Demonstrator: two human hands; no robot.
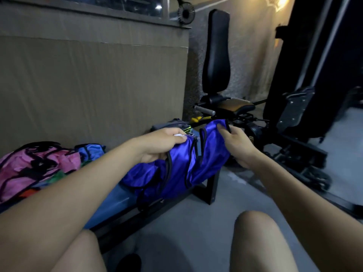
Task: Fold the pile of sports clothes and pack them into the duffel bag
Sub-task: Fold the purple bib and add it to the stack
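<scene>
A shiny blue sports vest with black trim hangs stretched between both hands over the end of a blue padded bench. My left hand grips one top corner of the vest. My right hand pinches the other top corner, near a black edge. A pile of clothes lies on the bench at the left: a pink vest with black trim and a lighter blue one behind it. A grey duffel bag with green inside sits past my left hand at the bench's far end.
A brown panelled wall runs along the back of the bench. A black gym machine with an upright backrest and a brown seat stands behind the bag. More black equipment fills the right side. My bare knees are over the grey floor.
</scene>
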